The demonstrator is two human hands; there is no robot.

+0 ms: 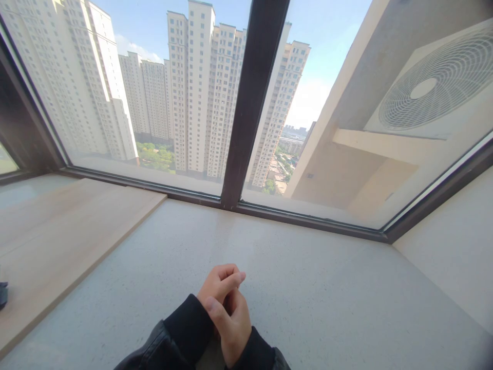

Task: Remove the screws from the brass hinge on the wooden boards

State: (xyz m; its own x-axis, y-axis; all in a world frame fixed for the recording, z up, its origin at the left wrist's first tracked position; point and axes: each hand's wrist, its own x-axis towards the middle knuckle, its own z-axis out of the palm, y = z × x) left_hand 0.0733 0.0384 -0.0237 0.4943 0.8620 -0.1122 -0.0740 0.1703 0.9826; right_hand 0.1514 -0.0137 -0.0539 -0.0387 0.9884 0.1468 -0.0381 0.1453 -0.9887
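My left hand (220, 283) and my right hand (236, 322) are drawn together low in the middle of the head view, over a pale speckled windowsill (308, 288). Curled fingers and a thumb pointing right show on the left hand, which lies slightly farther forward. Close against it, the right hand is also closed, its thumb lying by the left wrist. No object shows in either one. Where the two hands meet, some fingers are hidden. Dark sleeves (188, 329) cover both wrists.
A light wooden board (88, 226) lies on the sill at left, with a small dark object (3, 294) at the picture's edge. Dark window frames (246, 103) stand behind the sill. Outside are tall buildings (200, 87) and an air-conditioner unit (431, 87). A white wall (454, 257) borders the right.
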